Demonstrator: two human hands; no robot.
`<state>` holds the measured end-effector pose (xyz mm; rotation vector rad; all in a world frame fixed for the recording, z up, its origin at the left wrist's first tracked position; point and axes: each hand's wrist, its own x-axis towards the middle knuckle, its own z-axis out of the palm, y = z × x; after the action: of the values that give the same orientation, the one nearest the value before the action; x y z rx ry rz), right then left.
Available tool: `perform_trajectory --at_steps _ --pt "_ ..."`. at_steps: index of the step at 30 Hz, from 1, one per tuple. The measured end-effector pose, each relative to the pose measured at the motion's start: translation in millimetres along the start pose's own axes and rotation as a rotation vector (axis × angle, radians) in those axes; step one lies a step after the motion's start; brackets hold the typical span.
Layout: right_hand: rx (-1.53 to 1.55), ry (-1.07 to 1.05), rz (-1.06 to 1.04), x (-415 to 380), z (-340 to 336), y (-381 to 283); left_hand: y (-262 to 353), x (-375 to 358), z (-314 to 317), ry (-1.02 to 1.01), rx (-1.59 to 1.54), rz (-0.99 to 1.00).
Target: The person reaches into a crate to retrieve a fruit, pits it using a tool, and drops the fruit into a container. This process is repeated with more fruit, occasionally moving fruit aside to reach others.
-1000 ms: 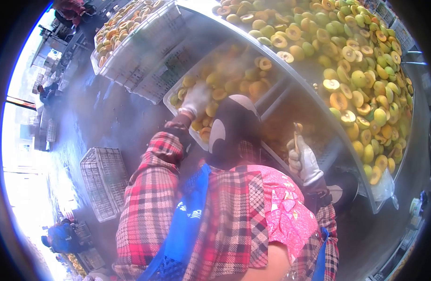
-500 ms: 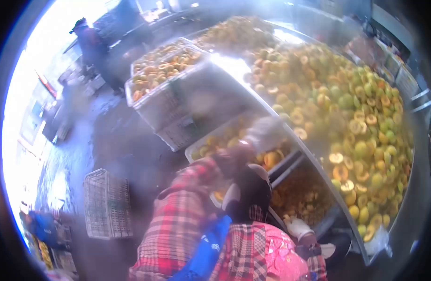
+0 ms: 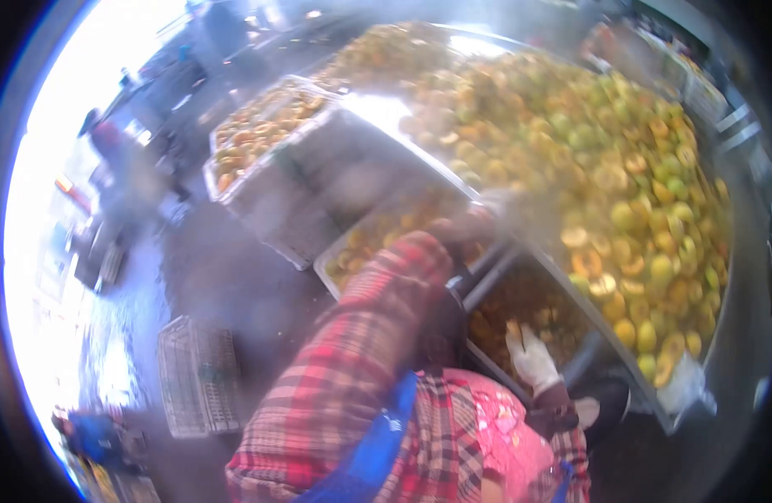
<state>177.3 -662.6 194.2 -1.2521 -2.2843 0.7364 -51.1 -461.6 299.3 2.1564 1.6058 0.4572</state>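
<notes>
My left hand, in a pale glove and smeared by motion, reaches over the metal table's near rim at the edge of a pile of peaches, many halved. Below that arm is a crate of peach pieces, partly hidden by the plaid sleeve. My right hand, in a white glove, is over a dark crate of small brown bits. Its fingers are drawn together around a small tan thing at the tips; I cannot tell what it is.
White crates heaped with peach halves stand to the upper left. An upright slatted crate rests on the wet floor. Another person is at the far left. A clear plastic bag hangs by the table corner.
My left hand has moved up and right, from above the peach crate to the table edge. My right hand has lifted slightly over the crate of bits. The view has shifted a little.
</notes>
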Motion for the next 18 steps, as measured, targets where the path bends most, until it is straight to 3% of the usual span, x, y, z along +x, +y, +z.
perform_trajectory --at_steps 2,4,6,8,9,11,13,14,16,17,18 --pt "0.158 0.081 0.159 6.1 6.1 8.3 -28.5 16.3 54.5 0.212 -0.466 0.05" --pt "0.421 -0.04 0.475 15.4 -26.6 -22.9 18.4 -14.1 29.6 0.163 -1.045 -0.08" --pt "0.467 0.124 0.311 15.4 -27.1 -20.5 24.3 -26.5 43.0 0.215 -1.492 -0.062" --pt "0.261 0.299 0.03 18.0 -29.3 -21.8 30.5 -38.8 58.6 0.196 -1.873 -0.148" --pt "0.427 0.248 0.208 18.7 -35.6 -28.3 31.9 -45.3 69.3 0.188 -1.872 -0.043" --pt "0.53 0.234 0.252 21.7 -50.6 -45.9 40.9 -57.8 73.6 0.176 -1.874 0.062" --pt "0.624 0.243 0.247 25.0 -54.2 -51.3 55.6 -69.9 69.7 0.01 -2.231 -0.175" --pt "0.626 0.218 0.307 25.8 -58.1 -54.0 55.8 -72.8 78.3 0.001 -2.235 -0.179" --pt "0.515 0.304 0.245 28.8 -57.3 -53.3 56.6 -78.1 94.7 0.226 -1.496 0.108" --pt "0.511 0.306 0.249 29.0 -58.3 -53.7 53.5 -83.4 94.6 -0.002 -2.019 -0.009" --pt "0.5 0.316 0.258 29.3 -59.9 -55.2 56.3 -86.0 98.0 -0.006 -2.02 -0.009"
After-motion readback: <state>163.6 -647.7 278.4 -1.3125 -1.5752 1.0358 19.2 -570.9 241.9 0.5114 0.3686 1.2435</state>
